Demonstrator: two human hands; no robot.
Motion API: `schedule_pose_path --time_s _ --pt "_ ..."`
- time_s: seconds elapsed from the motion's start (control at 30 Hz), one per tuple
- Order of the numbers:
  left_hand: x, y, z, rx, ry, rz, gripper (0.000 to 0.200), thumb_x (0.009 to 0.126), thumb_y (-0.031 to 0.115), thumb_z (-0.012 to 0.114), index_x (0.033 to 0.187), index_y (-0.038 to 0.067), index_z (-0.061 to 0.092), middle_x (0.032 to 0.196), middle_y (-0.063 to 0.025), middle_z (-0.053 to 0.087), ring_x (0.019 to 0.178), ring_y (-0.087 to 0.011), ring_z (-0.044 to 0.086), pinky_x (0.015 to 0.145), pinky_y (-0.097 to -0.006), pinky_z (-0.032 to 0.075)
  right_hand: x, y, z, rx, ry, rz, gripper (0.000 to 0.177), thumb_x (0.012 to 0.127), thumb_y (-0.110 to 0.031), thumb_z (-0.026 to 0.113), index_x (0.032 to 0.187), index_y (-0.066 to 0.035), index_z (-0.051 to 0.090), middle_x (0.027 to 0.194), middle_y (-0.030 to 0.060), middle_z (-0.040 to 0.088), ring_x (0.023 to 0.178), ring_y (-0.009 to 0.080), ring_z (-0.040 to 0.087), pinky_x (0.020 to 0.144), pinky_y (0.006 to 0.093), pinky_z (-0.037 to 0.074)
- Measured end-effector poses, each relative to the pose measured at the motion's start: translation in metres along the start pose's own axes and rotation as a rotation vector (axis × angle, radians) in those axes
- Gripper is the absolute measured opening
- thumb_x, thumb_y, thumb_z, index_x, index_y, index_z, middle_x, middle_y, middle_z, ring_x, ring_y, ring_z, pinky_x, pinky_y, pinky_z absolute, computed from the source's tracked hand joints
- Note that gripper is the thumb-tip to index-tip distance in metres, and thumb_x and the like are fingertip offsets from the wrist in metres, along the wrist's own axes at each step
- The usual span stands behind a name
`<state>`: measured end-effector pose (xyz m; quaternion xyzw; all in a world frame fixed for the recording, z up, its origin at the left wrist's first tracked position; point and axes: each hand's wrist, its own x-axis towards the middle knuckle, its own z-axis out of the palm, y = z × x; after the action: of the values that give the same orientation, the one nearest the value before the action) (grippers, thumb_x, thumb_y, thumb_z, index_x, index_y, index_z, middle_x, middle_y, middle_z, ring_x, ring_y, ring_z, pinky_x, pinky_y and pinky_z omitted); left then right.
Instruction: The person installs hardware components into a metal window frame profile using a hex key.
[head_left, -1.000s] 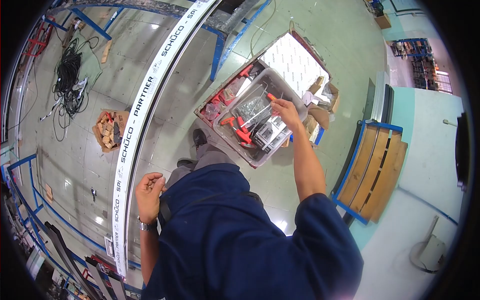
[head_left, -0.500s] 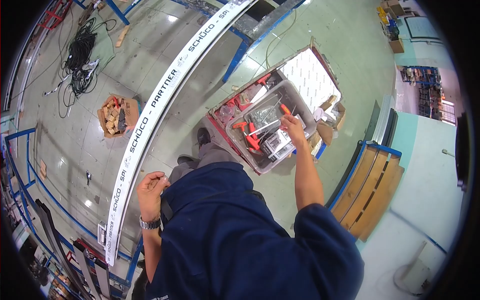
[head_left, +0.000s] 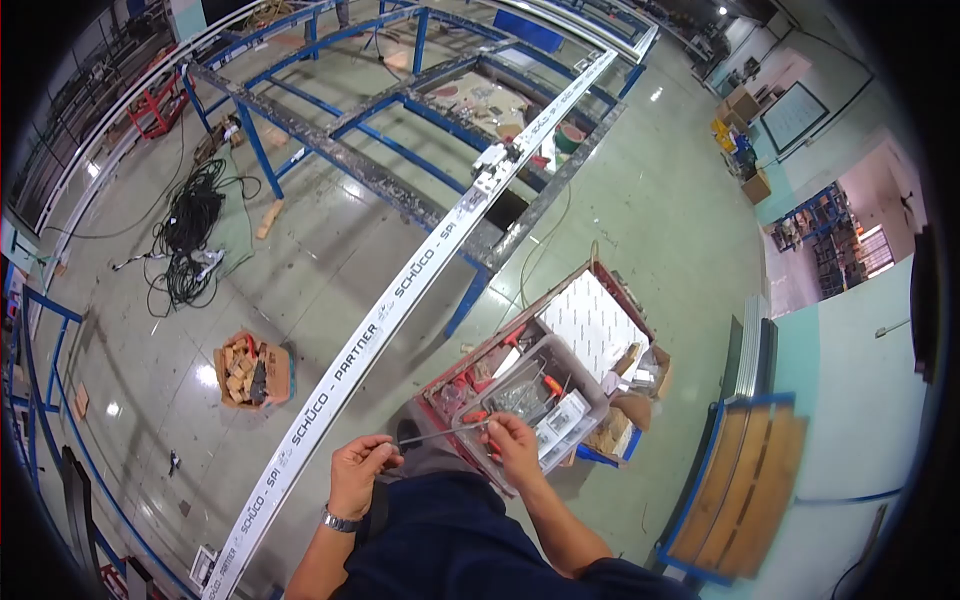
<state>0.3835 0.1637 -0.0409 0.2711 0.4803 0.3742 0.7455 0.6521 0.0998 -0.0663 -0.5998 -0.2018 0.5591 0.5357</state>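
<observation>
In the head view, my right hand (head_left: 514,448) grips one end of a thin grey metal rod (head_left: 440,434) held above the tool bin. My left hand (head_left: 362,468) is closed in a pinch by the rod's other end; what sits between those fingertips is too small to make out. Below the rod lies a grey plastic bin (head_left: 594,408) holding orange-handled tools (head_left: 552,385), a clear plastic bag (head_left: 516,398) and white printed packets (head_left: 562,420). To the left runs a long white profile (head_left: 336,385) covered in printed film, resting on a blue frame.
The bin sits in a red cart (head_left: 425,402) alongside a white sheet (head_left: 595,322). A cardboard box of wood blocks (head_left: 268,388) stands on the floor left of the profile. Beyond are a blue steel frame (head_left: 265,160), black cable (head_left: 195,215) and a wooden-slatted rack (head_left: 735,490).
My right hand has come out of the bin with the metal rod and moved left to my left hand. My left hand has moved forward and right. The view has tilted up.
</observation>
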Motion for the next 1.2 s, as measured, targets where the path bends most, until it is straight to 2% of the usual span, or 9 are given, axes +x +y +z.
schedule_pose_path --time_s 0.2,0.3,0.43,0.57,0.6,0.8,0.93,1.07,1.2 --pt "0.003 0.001 -0.002 0.068 0.073 0.031 0.015 0.097 0.006 0.067 0.109 -0.004 0.067 0.09 -0.0099 0.073 0.077 -0.0171 0.073 0.074 -0.0289 0.059 -0.001 -0.004 0.011 0.081 0.026 -0.009 0.02 0.102 -0.013 0.061 0.112 0.004 0.066 0.091 0.0052 0.068 0.084 0.013 0.064 0.084 0.0287 0.051" --pt "0.005 0.006 -0.003 0.054 0.075 0.034 0.016 0.097 0.005 0.066 0.11 -0.004 0.066 0.089 -0.01 0.072 0.077 -0.0174 0.072 0.074 -0.0294 0.059 0.008 0.005 0.016 0.086 -0.056 -0.085 0.019 0.102 -0.017 0.061 0.111 -0.001 0.066 0.088 0.0019 0.068 0.083 0.0087 0.064 0.077 0.0232 0.05" --pt "0.002 0.012 -0.005 0.023 0.055 0.033 0.016 0.098 0.005 0.065 0.111 -0.004 0.065 0.088 -0.0104 0.072 0.077 -0.0176 0.072 0.075 -0.0303 0.059 0.005 0.008 0.022 0.088 -0.11 -0.085 0.019 0.102 -0.016 0.061 0.11 0.002 0.065 0.091 0.0042 0.068 0.087 0.0122 0.065 0.084 0.0276 0.051" --pt "0.001 0.009 -0.013 0.088 0.053 -0.007 0.017 0.098 0.007 0.065 0.111 -0.004 0.065 0.088 -0.0096 0.072 0.077 -0.0168 0.072 0.069 -0.0252 0.054 -0.001 0.016 0.024 0.108 -0.142 -0.118 0.024 0.103 -0.018 0.062 0.114 0.003 0.063 0.095 0.0059 0.068 0.09 0.0145 0.067 0.086 0.0297 0.052" --pt "0.0 0.009 -0.016 0.127 0.024 -0.026 0.019 0.098 0.008 0.066 0.112 -0.004 0.062 0.095 -0.0116 0.07 0.08 -0.0203 0.071 0.079 -0.0336 0.06 -0.004 0.015 0.026 0.126 -0.117 -0.091 0.023 0.103 -0.018 0.061 0.114 0.003 0.063 0.095 0.006 0.068 0.09 0.0145 0.067 0.087 0.0299 0.052" --pt "-0.011 0.01 -0.029 0.023 -0.04 -0.03 0.019 0.099 0.007 0.064 0.114 -0.004 0.063 0.095 -0.0129 0.071 0.082 -0.0207 0.073 0.078 -0.0331 0.061 -0.037 0.016 0.039 0.154 -0.01 -0.114 0.022 0.103 -0.014 0.061 0.114 0.004 0.062 0.095 0.0069 0.069 0.09 0.014 0.067 0.087 0.0299 0.053" --pt "-0.024 0.013 -0.039 0.024 -0.105 -0.041 0.02 0.097 0.003 0.066 0.115 -0.006 0.064 0.091 -0.0121 0.073 0.082 -0.0203 0.074 0.073 -0.0286 0.06 -0.069 0.024 0.048 0.115 0.07 -0.186 0.018 0.103 -0.012 0.06 0.115 0.002 0.062 0.095 0.0073 0.071 0.09 0.0147 0.069 0.086 0.0295 0.056" --pt "-0.039 0.016 -0.054 0.068 -0.167 -0.053 0.02 0.095 0.001 0.068 0.113 -0.007 0.067 0.093 -0.0135 0.074 0.085 -0.0216 0.075 0.075 -0.0277 0.06 -0.103 0.031 0.058 0.048 0.107 -0.315 0.018 0.103 -0.011 0.059 0.114 0.003 0.062 0.098 0.0111 0.072 0.092 0.0189 0.07 0.091 0.0342 0.055" --pt "-0.052 0.01 -0.065 0.075 -0.212 -0.107 0.02 0.095 0.002 0.067 0.114 -0.006 0.067 0.092 -0.0144 0.074 0.084 -0.0209 0.075 0.075 -0.0271 0.06 -0.127 0.041 0.073 0.064 0.184 -0.343 0.018 0.103 -0.011 0.059 0.113 0.004 0.062 0.098 0.0124 0.072 0.094 0.0208 0.07 0.092 0.0356 0.054"
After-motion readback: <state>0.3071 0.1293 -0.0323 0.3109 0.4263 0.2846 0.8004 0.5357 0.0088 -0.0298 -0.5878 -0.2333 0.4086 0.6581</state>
